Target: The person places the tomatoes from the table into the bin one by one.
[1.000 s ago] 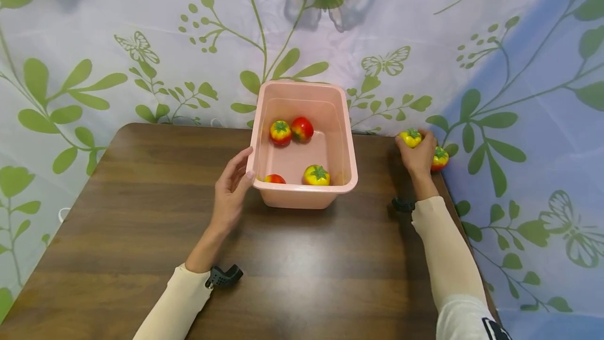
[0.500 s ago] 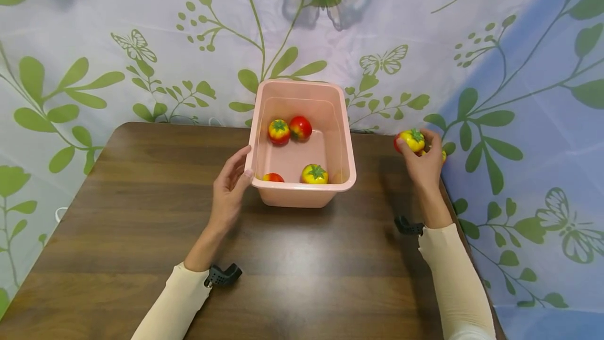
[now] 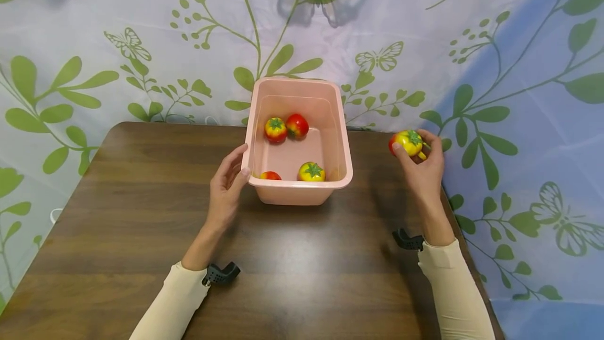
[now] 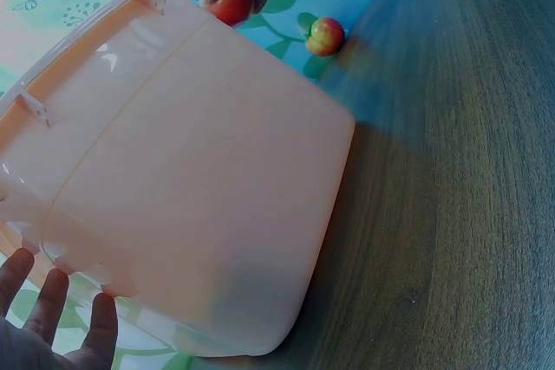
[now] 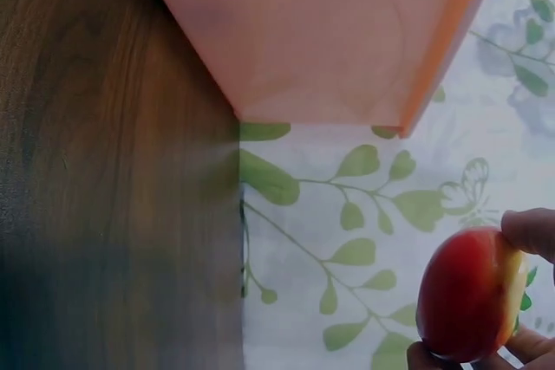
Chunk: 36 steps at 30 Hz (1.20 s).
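My right hand (image 3: 424,167) holds a red-and-yellow tomato (image 3: 408,144) with a green leafy top, thumb on one side and fingers on the other, over the table's far right corner. The right wrist view shows that tomato's (image 5: 468,296) red side. Another tomato (image 4: 325,36) lies behind my right hand in the left wrist view; in the head view the hand mostly hides it. My left hand (image 3: 225,188) rests against the left side of a pink bin (image 3: 299,193), thumb and fingertips touching near its rim. In the left wrist view its fingers (image 4: 52,301) are spread.
Inside the bin lie several tomatoes: two at the back, a yellow one (image 3: 311,172) at the front right, and one partly hidden at the front left (image 3: 270,176). A leaf-patterned cloth (image 3: 377,25) hangs behind and right of the brown wooden table (image 3: 302,266).
My right hand has drawn back slightly with the tomato, turning so that the fruit's red side shows more. My left hand stays against the bin.
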Motion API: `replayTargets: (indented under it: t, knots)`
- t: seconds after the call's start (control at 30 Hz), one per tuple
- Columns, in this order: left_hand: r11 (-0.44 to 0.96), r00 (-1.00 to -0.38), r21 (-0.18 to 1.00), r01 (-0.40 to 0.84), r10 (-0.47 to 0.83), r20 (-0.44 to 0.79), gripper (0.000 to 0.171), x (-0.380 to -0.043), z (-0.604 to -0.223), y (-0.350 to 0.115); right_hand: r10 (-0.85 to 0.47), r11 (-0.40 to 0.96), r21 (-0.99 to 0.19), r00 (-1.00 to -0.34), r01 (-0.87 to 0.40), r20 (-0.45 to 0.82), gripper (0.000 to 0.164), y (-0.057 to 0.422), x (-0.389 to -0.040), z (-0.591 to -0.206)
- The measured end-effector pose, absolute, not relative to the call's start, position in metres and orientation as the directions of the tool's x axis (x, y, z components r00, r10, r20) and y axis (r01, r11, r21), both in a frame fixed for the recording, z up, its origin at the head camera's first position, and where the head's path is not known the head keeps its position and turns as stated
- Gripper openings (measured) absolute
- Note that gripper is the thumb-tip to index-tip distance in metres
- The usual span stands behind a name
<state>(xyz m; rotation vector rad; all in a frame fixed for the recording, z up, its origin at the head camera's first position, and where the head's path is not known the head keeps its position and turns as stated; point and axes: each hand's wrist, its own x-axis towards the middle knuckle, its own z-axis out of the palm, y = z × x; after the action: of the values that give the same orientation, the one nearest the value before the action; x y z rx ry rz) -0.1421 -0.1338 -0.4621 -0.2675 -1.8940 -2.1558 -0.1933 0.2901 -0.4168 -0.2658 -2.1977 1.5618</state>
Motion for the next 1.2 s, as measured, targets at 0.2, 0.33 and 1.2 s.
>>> replayTargets:
  t: [0.2,0.33,1.2]
  knots:
    - [-0.107,-0.951,0.946,0.306,-0.072,0.3,0.049,-0.142,-0.461,-0.135,0.381,0.341,-0.93,-0.885,-0.135,0.269,0.067,0.284,-0.193,-0.412]
    - [-0.097,-0.952,0.948,0.304,-0.07,0.298,0.049,-0.141,-0.462,-0.134,0.352,0.339,-0.926,-0.89,-0.167,0.29,0.066,0.272,-0.19,-0.406]
    - [-0.112,-0.948,0.942,0.316,-0.078,0.309,0.049,-0.143,-0.461,-0.135,-0.046,0.269,-0.862,-0.899,-0.43,0.434,0.067,0.151,-0.189,-0.385]
